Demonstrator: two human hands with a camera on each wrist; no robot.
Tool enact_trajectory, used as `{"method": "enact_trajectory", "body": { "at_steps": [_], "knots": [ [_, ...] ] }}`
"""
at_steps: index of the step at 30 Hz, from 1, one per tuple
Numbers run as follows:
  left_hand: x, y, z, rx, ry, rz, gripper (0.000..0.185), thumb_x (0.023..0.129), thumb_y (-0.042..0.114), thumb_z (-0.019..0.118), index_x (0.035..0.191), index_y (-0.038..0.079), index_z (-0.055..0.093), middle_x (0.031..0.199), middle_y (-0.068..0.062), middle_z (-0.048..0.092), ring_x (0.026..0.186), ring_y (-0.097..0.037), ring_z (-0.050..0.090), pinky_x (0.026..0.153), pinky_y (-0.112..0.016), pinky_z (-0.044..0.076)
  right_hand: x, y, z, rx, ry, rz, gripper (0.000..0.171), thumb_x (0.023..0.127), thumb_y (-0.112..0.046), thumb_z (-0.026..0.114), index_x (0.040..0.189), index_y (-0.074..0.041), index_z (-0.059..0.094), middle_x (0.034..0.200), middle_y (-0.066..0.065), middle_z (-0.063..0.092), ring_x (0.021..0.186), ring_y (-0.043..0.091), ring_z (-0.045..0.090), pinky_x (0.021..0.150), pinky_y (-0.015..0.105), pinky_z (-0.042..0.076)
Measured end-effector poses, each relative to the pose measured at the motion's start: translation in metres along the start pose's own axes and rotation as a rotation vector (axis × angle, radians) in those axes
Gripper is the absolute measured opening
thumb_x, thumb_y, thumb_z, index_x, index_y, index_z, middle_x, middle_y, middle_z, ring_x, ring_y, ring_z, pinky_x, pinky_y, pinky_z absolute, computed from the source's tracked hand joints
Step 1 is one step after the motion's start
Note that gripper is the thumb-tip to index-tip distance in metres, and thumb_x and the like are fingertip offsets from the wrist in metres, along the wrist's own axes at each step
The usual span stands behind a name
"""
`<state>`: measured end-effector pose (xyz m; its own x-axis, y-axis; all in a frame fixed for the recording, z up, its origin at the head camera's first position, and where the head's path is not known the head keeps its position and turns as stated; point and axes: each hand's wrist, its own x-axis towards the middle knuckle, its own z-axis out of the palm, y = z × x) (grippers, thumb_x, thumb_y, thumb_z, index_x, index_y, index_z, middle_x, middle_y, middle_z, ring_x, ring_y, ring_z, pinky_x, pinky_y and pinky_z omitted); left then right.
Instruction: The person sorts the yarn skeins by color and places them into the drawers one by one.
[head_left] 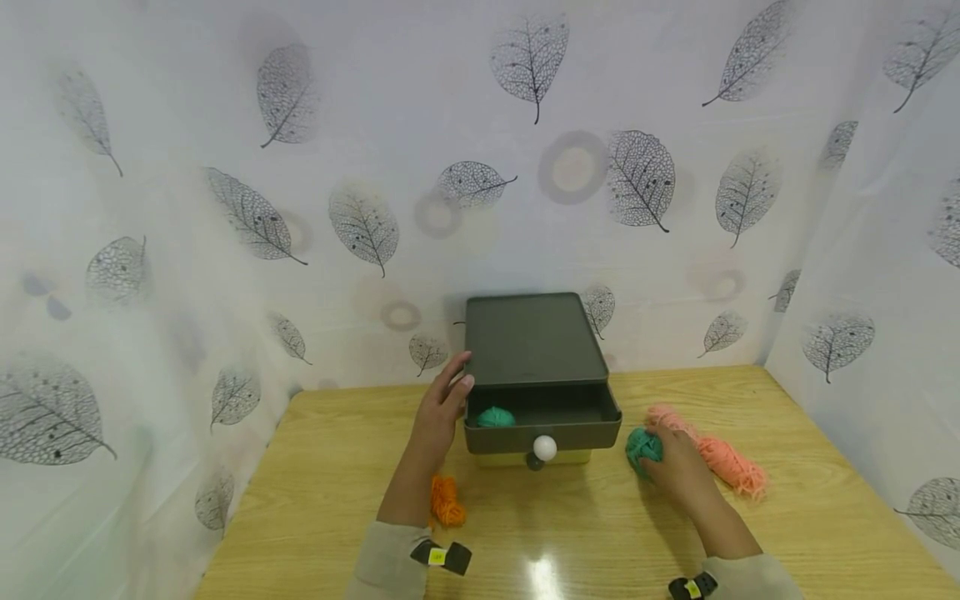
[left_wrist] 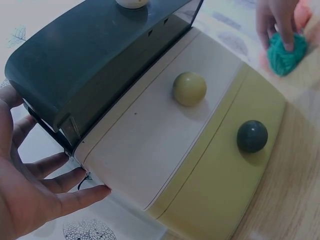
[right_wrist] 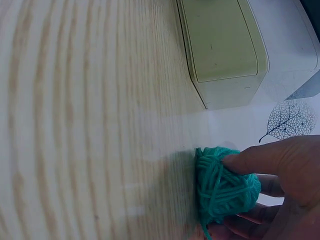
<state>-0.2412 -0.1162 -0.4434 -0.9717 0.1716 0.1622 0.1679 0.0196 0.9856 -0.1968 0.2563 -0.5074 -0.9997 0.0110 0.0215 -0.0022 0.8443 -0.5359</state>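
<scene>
A small drawer cabinet (head_left: 536,337) stands at the back of the table, its dark top drawer (head_left: 504,440) pulled out. Inside that drawer, at the left, lies a green yarn ball (head_left: 496,417). My left hand (head_left: 444,408) rests against the cabinet's left side with its fingers spread; in the left wrist view the fingertips (left_wrist: 102,191) touch the side of the drawers. To the right of the cabinet, my right hand (head_left: 678,468) grips a second green yarn ball (right_wrist: 225,187) between thumb and fingers, low at the tabletop.
Pink yarn skeins (head_left: 731,468) lie behind and right of my right hand. An orange yarn skein (head_left: 447,502) is beside my left forearm. Below the dark drawer, white and yellow drawers (left_wrist: 210,190) with round knobs stay closed. A leaf-patterned curtain (head_left: 487,242) hangs behind the wooden table (head_left: 585,542).
</scene>
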Motion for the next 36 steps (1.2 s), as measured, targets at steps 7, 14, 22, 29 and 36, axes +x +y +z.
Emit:
{"method": "enact_trajectory", "body": {
  "at_steps": [7, 14, 22, 29, 36],
  "knots": [
    [-0.0006, 0.0000, 0.0002, 0.002, 0.003, 0.007, 0.048, 0.102, 0.052, 0.053, 0.149, 0.045, 0.044, 0.163, 0.008, 0.033, 0.148, -0.028, 0.039, 0.116, -0.064, 0.036, 0.0004, 0.0003, -0.0013, 0.012, -0.002, -0.001, 0.050, 0.092, -0.010, 0.069, 0.134, 0.011, 0.052, 0.128, 0.036, 0.056, 0.121, 0.055, 0.053, 0.098, 0.067, 0.047],
    [-0.0012, 0.0011, 0.0009, 0.006, 0.004, 0.014, 0.047, 0.102, 0.051, 0.052, 0.149, 0.045, 0.044, 0.163, 0.008, 0.033, 0.148, -0.029, 0.039, 0.116, -0.064, 0.036, -0.0007, 0.0016, -0.0012, 0.024, 0.016, -0.018, 0.043, 0.092, -0.007, 0.067, 0.129, 0.010, 0.055, 0.125, 0.036, 0.058, 0.119, 0.055, 0.055, 0.096, 0.066, 0.048],
    [-0.0022, 0.0026, 0.0010, 0.014, 0.006, 0.006, 0.047, 0.102, 0.052, 0.052, 0.149, 0.046, 0.044, 0.163, 0.008, 0.033, 0.149, -0.029, 0.039, 0.116, -0.064, 0.036, 0.0004, 0.0030, -0.0010, 0.022, 0.031, -0.032, 0.037, 0.092, -0.003, 0.064, 0.125, 0.010, 0.057, 0.123, 0.035, 0.061, 0.117, 0.053, 0.058, 0.092, 0.064, 0.050],
    [-0.0026, 0.0026, 0.0015, -0.003, 0.011, 0.005, 0.047, 0.102, 0.050, 0.053, 0.149, 0.045, 0.044, 0.162, 0.007, 0.034, 0.148, -0.029, 0.039, 0.116, -0.064, 0.036, 0.0016, 0.0042, 0.0000, 0.009, 0.044, -0.029, 0.038, 0.092, -0.003, 0.064, 0.127, 0.010, 0.056, 0.123, 0.035, 0.061, 0.116, 0.052, 0.059, 0.091, 0.063, 0.051],
    [-0.0022, 0.0028, 0.0024, -0.006, 0.018, 0.007, 0.047, 0.103, 0.049, 0.053, 0.149, 0.044, 0.045, 0.162, 0.006, 0.035, 0.148, -0.028, 0.039, 0.116, -0.064, 0.036, 0.0026, 0.0062, 0.0004, 0.007, 0.058, -0.044, 0.039, 0.092, -0.003, 0.063, 0.128, 0.010, 0.056, 0.127, 0.035, 0.060, 0.118, 0.054, 0.056, 0.093, 0.065, 0.050]
  ]
}}
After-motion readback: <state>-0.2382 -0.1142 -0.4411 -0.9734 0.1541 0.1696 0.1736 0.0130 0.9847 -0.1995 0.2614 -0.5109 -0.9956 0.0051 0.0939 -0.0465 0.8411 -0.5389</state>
